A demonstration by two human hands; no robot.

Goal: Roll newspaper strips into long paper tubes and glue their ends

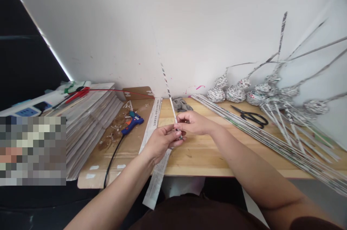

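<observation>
A thin rolled newspaper tube (168,91) stands tilted above the table, its lower end between my two hands. My left hand (165,139) pinches the tube near its bottom end. Just above, my right hand (191,122) grips it between thumb and fingers. Under my left hand a flat newspaper strip (156,183) hangs over the table's front edge. Another part of newspaper strip (155,118) lies on the table behind the hand; whether the two are one piece is hidden.
To the left, a blue glue gun (132,123) rests on cardboard (92,168) beside a newspaper stack (92,114). A grey cloth (181,104) lies by the wall. On the right are paper tubes (244,134), black scissors (253,116) and several woven paper shapes (235,92).
</observation>
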